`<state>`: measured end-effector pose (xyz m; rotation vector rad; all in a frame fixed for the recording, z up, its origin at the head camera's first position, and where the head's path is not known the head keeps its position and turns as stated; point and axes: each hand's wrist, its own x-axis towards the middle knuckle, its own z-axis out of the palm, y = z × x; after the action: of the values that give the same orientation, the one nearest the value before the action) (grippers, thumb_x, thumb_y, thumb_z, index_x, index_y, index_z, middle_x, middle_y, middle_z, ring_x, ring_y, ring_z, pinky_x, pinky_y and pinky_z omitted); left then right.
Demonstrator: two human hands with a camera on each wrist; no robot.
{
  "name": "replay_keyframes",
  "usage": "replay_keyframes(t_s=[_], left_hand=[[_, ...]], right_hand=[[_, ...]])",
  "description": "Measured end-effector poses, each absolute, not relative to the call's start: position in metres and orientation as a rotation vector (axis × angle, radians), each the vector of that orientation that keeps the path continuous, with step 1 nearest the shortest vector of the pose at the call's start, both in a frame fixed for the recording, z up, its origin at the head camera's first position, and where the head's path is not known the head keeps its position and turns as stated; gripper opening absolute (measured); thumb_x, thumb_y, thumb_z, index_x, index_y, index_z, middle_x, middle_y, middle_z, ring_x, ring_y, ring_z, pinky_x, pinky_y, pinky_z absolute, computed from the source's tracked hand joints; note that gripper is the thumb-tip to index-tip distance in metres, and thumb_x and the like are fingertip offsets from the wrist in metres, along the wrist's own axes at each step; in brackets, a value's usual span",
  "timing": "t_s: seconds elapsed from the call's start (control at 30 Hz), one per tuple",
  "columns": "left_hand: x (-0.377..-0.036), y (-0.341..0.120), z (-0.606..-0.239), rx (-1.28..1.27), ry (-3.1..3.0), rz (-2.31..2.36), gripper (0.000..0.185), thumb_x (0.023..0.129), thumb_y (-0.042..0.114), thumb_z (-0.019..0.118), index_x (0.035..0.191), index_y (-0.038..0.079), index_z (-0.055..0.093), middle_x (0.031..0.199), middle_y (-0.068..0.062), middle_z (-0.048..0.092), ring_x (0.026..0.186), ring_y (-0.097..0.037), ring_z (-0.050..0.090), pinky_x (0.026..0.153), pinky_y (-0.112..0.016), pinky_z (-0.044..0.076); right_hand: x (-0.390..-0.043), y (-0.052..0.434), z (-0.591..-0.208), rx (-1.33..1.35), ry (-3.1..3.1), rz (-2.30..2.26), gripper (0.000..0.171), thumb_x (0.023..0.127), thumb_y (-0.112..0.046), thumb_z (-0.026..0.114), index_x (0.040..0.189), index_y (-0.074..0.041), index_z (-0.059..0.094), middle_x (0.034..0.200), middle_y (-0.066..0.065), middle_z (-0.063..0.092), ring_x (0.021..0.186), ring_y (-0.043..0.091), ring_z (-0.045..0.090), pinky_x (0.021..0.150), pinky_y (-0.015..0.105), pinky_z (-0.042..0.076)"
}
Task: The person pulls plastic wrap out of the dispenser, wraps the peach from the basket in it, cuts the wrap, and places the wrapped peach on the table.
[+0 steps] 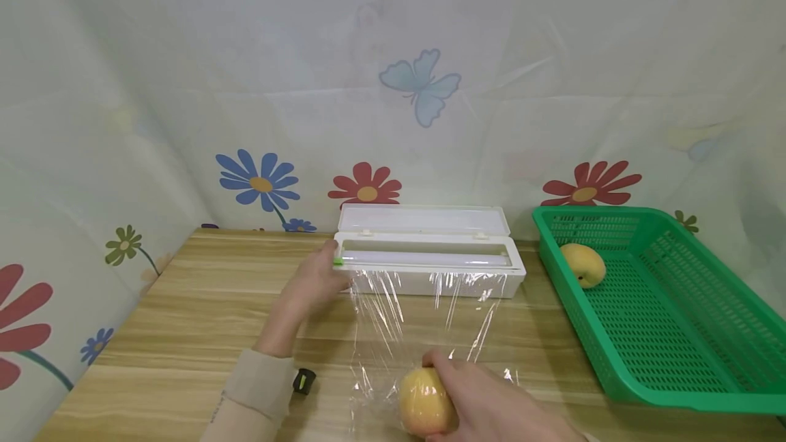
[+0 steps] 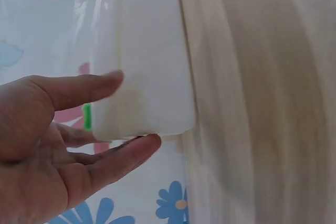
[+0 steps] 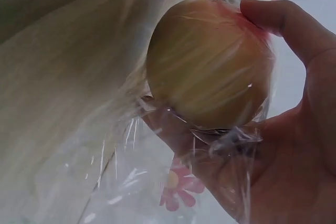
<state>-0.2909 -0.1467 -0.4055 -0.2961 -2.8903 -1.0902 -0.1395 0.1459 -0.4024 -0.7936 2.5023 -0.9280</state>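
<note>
A white cling-film dispenser box (image 1: 430, 258) stands open at the back of the wooden table, and a sheet of clear film (image 1: 424, 319) runs from it toward me. My left hand (image 1: 313, 285) holds the box's left end (image 2: 142, 77), thumb and fingers either side of it, by a green slider (image 2: 87, 117). My right hand (image 1: 485, 401) grips a yellow-pink apple (image 1: 424, 404) on the film near the table's front edge. In the right wrist view the apple (image 3: 210, 61) is partly wrapped in film, and my thumb (image 3: 286, 22) lies over its top.
A green plastic basket (image 1: 651, 312) sits at the right with another yellow fruit (image 1: 583, 264) in it. A small black object (image 1: 303, 380) lies by my left sleeve. A flower-patterned curtain hangs behind and to the left of the table (image 1: 184, 319).
</note>
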Motion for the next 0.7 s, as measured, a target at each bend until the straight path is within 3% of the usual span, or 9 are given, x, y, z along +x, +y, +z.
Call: replay_keyframes(t_s=[0.17, 0.27, 0.4, 0.53, 0.7], left_hand=[[-0.287, -0.154, -0.390, -0.354, -2.931, -0.965, 0.065, 0.084, -0.003, 0.066, 0.145, -0.006, 0.046, 0.139, -0.028, 0.053, 0.125, -0.042, 0.052, 0.106, -0.058, 0.042], [-0.280, -0.151, -0.379, -0.366, -2.934, -0.939, 0.052, 0.090, 0.006, 0.071, 0.139, -0.004, 0.053, 0.137, -0.027, 0.051, 0.124, -0.041, 0.051, 0.105, -0.055, 0.044], [-0.266, -0.140, -0.368, -0.562, -2.938, -0.904, 0.034, 0.091, 0.018, 0.079, 0.119, 0.003, 0.064, 0.118, -0.015, 0.059, 0.108, -0.032, 0.057, 0.094, -0.047, 0.051], [-0.252, -0.126, -0.365, -0.964, -2.967, -0.853, 0.019, 0.092, 0.019, 0.080, 0.102, 0.010, 0.067, 0.094, 0.000, 0.061, 0.090, -0.019, 0.057, 0.081, -0.037, 0.052], [-0.235, -0.111, -0.369, -1.389, -3.066, -0.879, 0.017, 0.090, 0.024, 0.081, 0.085, 0.017, 0.066, 0.077, 0.010, 0.060, 0.071, -0.005, 0.055, 0.066, -0.025, 0.050]], right_hand=[[-0.141, 0.147, -0.404, -0.749, 2.463, -0.942, 0.065, 0.078, -0.054, 0.085, 0.125, -0.026, 0.049, 0.094, -0.012, 0.058, 0.077, 0.006, 0.059, 0.064, 0.027, 0.052], [-0.143, 0.148, -0.404, -0.738, 2.464, -0.932, 0.065, 0.078, -0.057, 0.084, 0.124, -0.028, 0.049, 0.102, -0.011, 0.057, 0.084, 0.007, 0.060, 0.067, 0.027, 0.053], [-0.144, 0.149, -0.404, -0.777, 2.510, -0.887, 0.065, 0.078, -0.058, 0.083, 0.126, -0.028, 0.050, 0.108, -0.013, 0.054, 0.088, 0.006, 0.057, 0.070, 0.027, 0.053], [-0.145, 0.150, -0.404, -0.773, 2.521, -0.871, 0.065, 0.078, -0.055, 0.085, 0.126, -0.028, 0.051, 0.107, -0.013, 0.053, 0.086, 0.005, 0.056, 0.070, 0.028, 0.052], [-0.145, 0.150, -0.404, -0.771, 2.551, -0.845, 0.064, 0.077, -0.054, 0.085, 0.126, -0.030, 0.051, 0.104, -0.015, 0.054, 0.083, 0.004, 0.056, 0.069, 0.027, 0.051]])
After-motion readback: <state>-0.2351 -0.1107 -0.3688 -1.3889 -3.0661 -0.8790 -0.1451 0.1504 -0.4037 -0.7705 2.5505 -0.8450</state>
